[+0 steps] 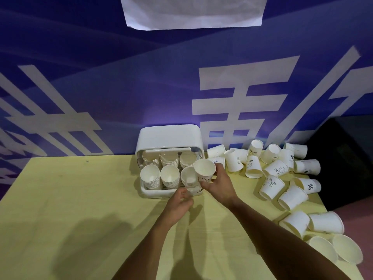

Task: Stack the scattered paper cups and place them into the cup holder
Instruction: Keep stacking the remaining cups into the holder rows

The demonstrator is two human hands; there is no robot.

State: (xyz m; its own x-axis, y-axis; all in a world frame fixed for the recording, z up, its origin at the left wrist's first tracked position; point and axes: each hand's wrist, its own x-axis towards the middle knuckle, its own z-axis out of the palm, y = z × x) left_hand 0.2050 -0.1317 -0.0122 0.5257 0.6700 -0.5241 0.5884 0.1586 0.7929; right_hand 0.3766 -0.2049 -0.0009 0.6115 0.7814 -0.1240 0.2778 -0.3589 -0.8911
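A white cup holder [169, 138] with its lid raised stands at the back of the yellow table [70, 199]. Inside it are several stacks of white paper cups [150, 177]. My right hand [220, 184] grips a single paper cup [204, 170], tilted, just above the holder's front right stack. My left hand [179, 203] hovers at the holder's front edge with its fingers loosely curled and nothing in them. Scattered paper cups [272, 168] lie on their sides or stand upside down to the right.
More loose cups [323, 223] lie near the table's right edge, some overhanging it. A blue banner wall [101, 87] rises right behind the holder. A dark box [343, 158] stands at the far right.
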